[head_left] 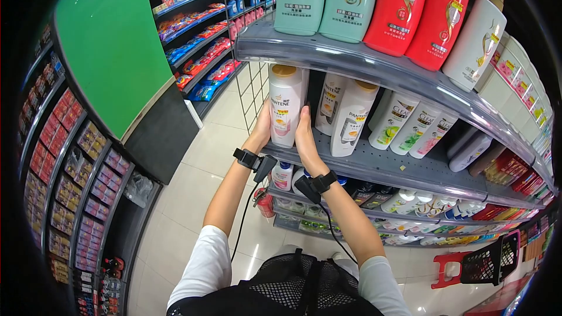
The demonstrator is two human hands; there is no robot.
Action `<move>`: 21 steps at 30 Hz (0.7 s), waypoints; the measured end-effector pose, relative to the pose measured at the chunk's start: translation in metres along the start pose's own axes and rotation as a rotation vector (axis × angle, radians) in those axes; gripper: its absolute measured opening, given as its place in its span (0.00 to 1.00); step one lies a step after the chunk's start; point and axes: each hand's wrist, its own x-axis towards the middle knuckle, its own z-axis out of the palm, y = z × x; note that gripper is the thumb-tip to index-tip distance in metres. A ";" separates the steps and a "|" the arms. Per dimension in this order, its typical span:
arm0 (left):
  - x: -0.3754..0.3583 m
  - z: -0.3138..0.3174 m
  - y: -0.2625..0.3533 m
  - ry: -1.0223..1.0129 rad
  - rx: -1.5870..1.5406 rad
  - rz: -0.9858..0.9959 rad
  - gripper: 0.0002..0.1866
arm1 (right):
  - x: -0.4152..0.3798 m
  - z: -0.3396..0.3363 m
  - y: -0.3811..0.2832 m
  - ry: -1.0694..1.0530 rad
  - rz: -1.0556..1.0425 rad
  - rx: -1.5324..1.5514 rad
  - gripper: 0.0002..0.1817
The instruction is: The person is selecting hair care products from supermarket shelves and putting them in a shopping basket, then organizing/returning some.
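A white Pantene shampoo bottle with a gold cap stands upright at the left end of the second shelf, cupped between my two hands. My left hand presses its left side, the fingers partly hidden by the bottle. Against its right side lies my right hand, thumb up along the edge and the other fingers mostly out of sight. Right of my right hand stands another Pantene bottle, with a further white bottle behind it. Black straps with small cabled devices circle both wrists.
Green, red and white bottles line the upper shelf overhead. Clear bottles stand farther right. A wire mesh panel borders the shelf's left end. A red stool and a black basket are on the floor at right.
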 end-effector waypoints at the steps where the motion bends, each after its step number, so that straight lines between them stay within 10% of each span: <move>1: -0.001 0.001 0.000 0.000 0.001 0.002 0.24 | 0.000 0.000 -0.001 -0.001 0.028 0.037 0.42; 21: -0.006 0.008 0.006 0.039 0.053 0.023 0.24 | 0.006 0.014 -0.034 0.115 0.079 0.314 0.39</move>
